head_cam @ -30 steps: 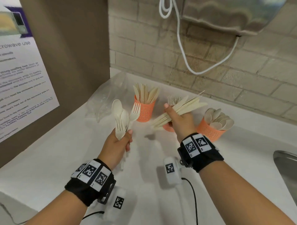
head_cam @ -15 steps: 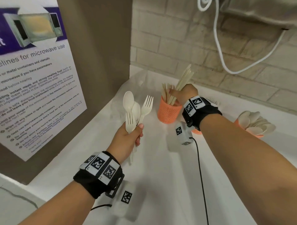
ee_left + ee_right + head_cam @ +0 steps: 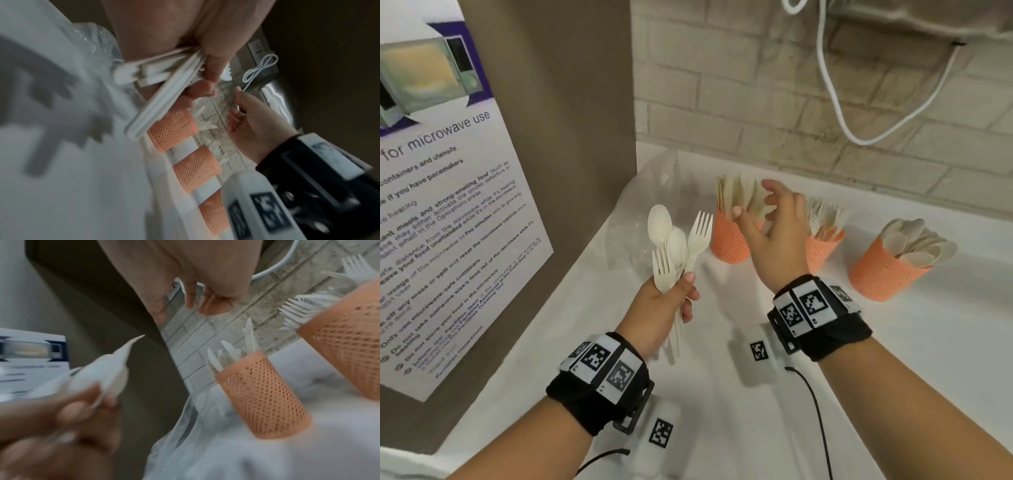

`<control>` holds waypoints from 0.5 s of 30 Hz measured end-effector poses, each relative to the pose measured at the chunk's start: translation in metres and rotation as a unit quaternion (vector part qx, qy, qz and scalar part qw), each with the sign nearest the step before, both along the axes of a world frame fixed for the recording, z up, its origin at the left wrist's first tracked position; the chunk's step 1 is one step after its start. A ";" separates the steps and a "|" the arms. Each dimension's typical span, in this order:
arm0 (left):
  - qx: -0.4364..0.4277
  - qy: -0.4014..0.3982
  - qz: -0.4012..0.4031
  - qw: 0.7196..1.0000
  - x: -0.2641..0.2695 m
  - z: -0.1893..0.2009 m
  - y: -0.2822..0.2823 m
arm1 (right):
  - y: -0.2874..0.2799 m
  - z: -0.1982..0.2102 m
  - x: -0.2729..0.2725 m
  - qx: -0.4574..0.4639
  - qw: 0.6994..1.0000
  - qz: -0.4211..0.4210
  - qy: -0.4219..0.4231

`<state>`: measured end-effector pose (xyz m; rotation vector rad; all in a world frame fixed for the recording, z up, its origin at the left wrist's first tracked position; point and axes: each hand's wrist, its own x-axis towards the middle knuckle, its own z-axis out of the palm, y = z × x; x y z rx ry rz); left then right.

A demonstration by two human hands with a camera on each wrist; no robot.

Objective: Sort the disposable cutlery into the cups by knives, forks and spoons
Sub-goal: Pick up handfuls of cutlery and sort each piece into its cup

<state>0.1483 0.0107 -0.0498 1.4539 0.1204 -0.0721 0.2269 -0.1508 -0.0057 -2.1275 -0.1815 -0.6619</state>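
Note:
Three orange mesh cups stand in a row on the white counter. The left cup holds knives, the middle cup holds forks, and the right cup holds spoons. My left hand grips a bundle of spoons and forks upright, left of the knife cup. My right hand hovers in front of the knife cup with loose fingers and nothing in it.
A clear plastic bag lies in the back left corner. A brown panel with a microwave poster stands on the left. A white cable hangs on the brick wall behind the cups.
My right hand carried a bundle of knives to the left cup, let it go there and has drawn back empty. The left hand has kept its bundle.

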 end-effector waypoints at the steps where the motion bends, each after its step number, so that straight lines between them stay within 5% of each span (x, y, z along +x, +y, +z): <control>1: 0.000 0.002 -0.007 1.000 -0.001 0.001 -0.003 | 0.002 -0.001 -0.013 0.020 0.999 0.028 0.036; 6: -0.044 0.012 -0.059 0.997 -0.009 0.003 -0.022 | 0.003 -0.012 -0.052 0.129 0.937 0.214 0.245; 15: -0.047 0.046 -0.016 0.998 -0.017 0.000 -0.052 | -0.020 -0.008 -0.073 0.310 0.924 0.125 0.188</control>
